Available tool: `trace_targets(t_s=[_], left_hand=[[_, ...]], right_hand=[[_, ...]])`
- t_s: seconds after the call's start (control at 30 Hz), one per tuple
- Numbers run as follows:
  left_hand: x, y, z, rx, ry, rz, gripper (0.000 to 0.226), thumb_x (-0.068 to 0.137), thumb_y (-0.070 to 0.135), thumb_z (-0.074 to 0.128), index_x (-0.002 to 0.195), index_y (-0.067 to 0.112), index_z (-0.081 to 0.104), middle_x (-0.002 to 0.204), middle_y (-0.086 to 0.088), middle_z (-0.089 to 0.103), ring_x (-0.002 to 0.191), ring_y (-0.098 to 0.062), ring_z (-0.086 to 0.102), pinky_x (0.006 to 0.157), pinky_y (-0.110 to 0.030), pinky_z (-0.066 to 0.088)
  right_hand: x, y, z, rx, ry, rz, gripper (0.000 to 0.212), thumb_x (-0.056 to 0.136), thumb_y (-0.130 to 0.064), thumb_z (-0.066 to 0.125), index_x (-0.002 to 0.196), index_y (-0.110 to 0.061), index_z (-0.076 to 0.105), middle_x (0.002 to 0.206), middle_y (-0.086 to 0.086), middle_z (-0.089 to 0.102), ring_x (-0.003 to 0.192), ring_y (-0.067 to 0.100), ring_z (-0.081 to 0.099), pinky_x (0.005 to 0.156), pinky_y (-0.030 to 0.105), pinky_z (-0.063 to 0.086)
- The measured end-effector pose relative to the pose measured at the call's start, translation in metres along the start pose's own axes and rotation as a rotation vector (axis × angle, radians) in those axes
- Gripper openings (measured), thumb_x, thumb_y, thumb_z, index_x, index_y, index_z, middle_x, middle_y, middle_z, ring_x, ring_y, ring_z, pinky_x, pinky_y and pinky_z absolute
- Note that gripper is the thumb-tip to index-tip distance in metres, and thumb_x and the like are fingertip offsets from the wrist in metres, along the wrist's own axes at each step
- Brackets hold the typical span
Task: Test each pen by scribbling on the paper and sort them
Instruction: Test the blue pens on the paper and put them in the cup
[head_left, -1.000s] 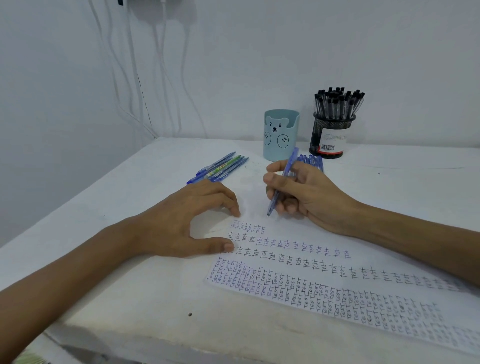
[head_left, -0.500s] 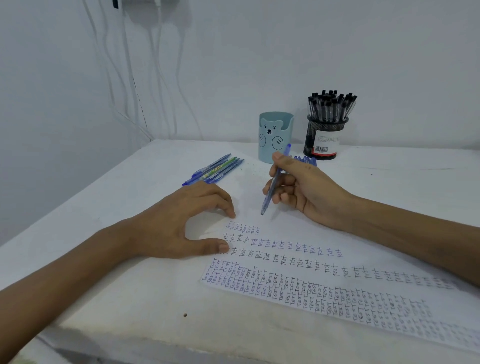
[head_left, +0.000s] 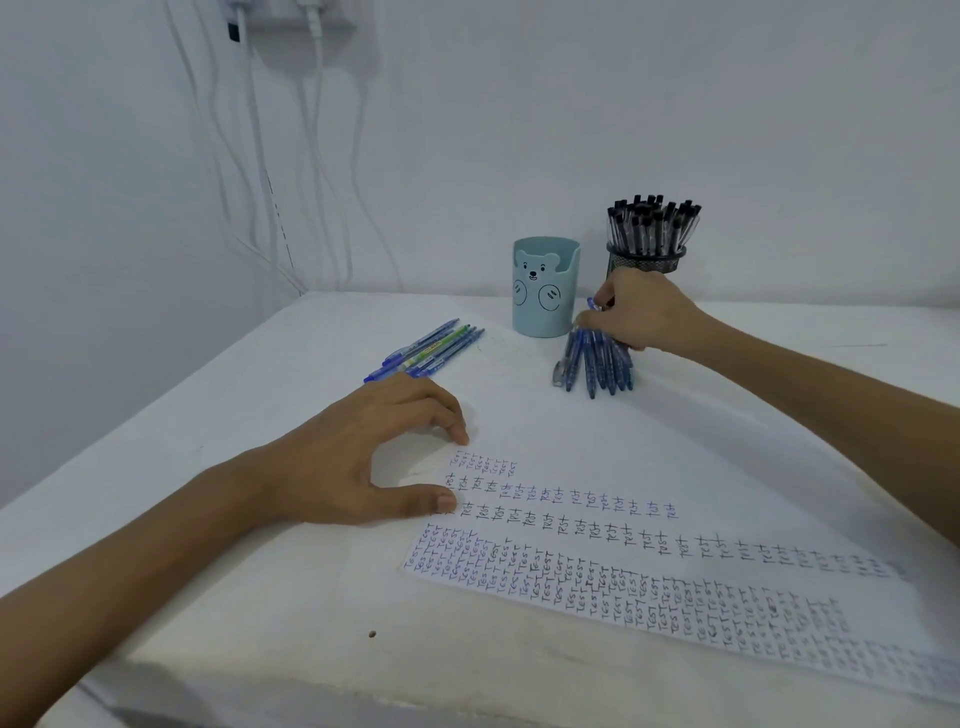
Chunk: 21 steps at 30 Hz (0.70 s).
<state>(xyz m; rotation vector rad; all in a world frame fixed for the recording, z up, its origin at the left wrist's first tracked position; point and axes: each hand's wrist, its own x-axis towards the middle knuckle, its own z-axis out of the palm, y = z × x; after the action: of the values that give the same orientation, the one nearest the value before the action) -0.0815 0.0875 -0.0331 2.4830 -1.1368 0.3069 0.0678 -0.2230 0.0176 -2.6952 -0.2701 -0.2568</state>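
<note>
Blue pen (head_left: 591, 303) in right hand (head_left: 644, 312) fingers' pinch at pile (head_left: 597, 364); left hand (head_left: 358, 457) fingers spread on paper (head_left: 675, 457).

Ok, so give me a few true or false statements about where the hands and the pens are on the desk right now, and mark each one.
1. The left hand rests its fingertips on the left end of the paper. True.
2. The right hand is writing on the paper. False: it is at the pile of blue pens beside the bear cup, pinching a blue pen.
3. The mesh holder is empty. False: it is full of black pens.
4. A few loose pens lie left of the bear cup. True.
</note>
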Motion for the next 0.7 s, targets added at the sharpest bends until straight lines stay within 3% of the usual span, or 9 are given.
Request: trace_targets(t_s=[0.1, 0.2, 0.33, 0.4, 0.5, 0.6, 0.7], left_hand=[[0.000, 0.000, 0.000, -0.003, 0.004, 0.003, 0.042, 0.090, 0.052, 0.075, 0.123, 0.028, 0.063, 0.128, 0.015, 0.058, 0.126, -0.017, 0.055, 0.105, -0.035, 0.045], [0.000, 0.000, 0.000, -0.003, 0.005, 0.005, 0.043, 0.090, 0.051, 0.075, 0.123, 0.028, 0.063, 0.129, 0.015, 0.058, 0.127, -0.016, 0.055, 0.106, -0.035, 0.044], [0.000, 0.001, 0.000, 0.001, 0.004, 0.004, 0.042, 0.090, 0.050, 0.077, 0.123, 0.027, 0.063, 0.129, 0.015, 0.058, 0.127, -0.017, 0.055, 0.106, -0.033, 0.044], [0.000, 0.001, -0.001, 0.000, 0.006, 0.005, 0.042, 0.090, 0.050, 0.077, 0.123, 0.027, 0.063, 0.128, 0.015, 0.057, 0.126, -0.017, 0.055, 0.106, -0.033, 0.043], [0.000, 0.001, -0.001, 0.004, 0.006, 0.010, 0.042, 0.090, 0.049, 0.077, 0.123, 0.026, 0.063, 0.129, 0.015, 0.057, 0.126, -0.017, 0.055, 0.106, -0.032, 0.043], [0.001, 0.000, -0.001, 0.009, 0.003, 0.008, 0.042, 0.091, 0.049, 0.076, 0.123, 0.026, 0.063, 0.129, 0.015, 0.057, 0.126, -0.016, 0.055, 0.106, -0.032, 0.043], [0.000, 0.001, -0.001, 0.011, -0.001, 0.006, 0.042, 0.091, 0.049, 0.076, 0.123, 0.026, 0.062, 0.129, 0.016, 0.057, 0.126, -0.015, 0.055, 0.107, -0.033, 0.043]], right_hand=[[0.007, 0.000, 0.007, -0.055, 0.047, 0.026, 0.040, 0.090, -0.019, 0.061, 0.058, -0.009, 0.040, 0.054, 0.004, 0.042, 0.055, 0.024, 0.044, 0.060, 0.030, 0.038], [0.009, 0.001, 0.016, -0.105, 0.025, 0.056, 0.040, 0.095, -0.029, 0.060, 0.065, -0.011, 0.042, 0.062, 0.005, 0.045, 0.067, 0.027, 0.051, 0.061, 0.031, 0.040], [0.008, -0.001, 0.017, -0.176, 0.017, 0.074, 0.043, 0.099, -0.044, 0.055, 0.109, -0.003, 0.052, 0.098, 0.011, 0.056, 0.089, 0.029, 0.052, 0.070, 0.035, 0.042], [0.004, -0.004, 0.013, -0.231, 0.057, 0.042, 0.049, 0.101, -0.045, 0.051, 0.122, -0.001, 0.051, 0.108, 0.015, 0.059, 0.092, 0.030, 0.052, 0.071, 0.035, 0.041], [-0.006, -0.015, 0.009, -0.267, 0.182, -0.126, 0.036, 0.101, -0.038, 0.052, 0.118, -0.007, 0.059, 0.100, 0.012, 0.066, 0.083, 0.026, 0.056, 0.065, 0.033, 0.042], [-0.014, -0.031, 0.013, -0.132, 0.157, -0.417, 0.015, 0.099, -0.025, 0.059, 0.104, -0.014, 0.068, 0.076, -0.004, 0.064, 0.066, 0.013, 0.059, 0.067, 0.034, 0.054], [-0.016, -0.048, 0.026, -0.176, 0.088, -0.684, 0.018, 0.099, -0.025, 0.059, 0.114, -0.022, 0.069, 0.092, -0.008, 0.062, 0.081, 0.013, 0.060, 0.075, 0.037, 0.054]])
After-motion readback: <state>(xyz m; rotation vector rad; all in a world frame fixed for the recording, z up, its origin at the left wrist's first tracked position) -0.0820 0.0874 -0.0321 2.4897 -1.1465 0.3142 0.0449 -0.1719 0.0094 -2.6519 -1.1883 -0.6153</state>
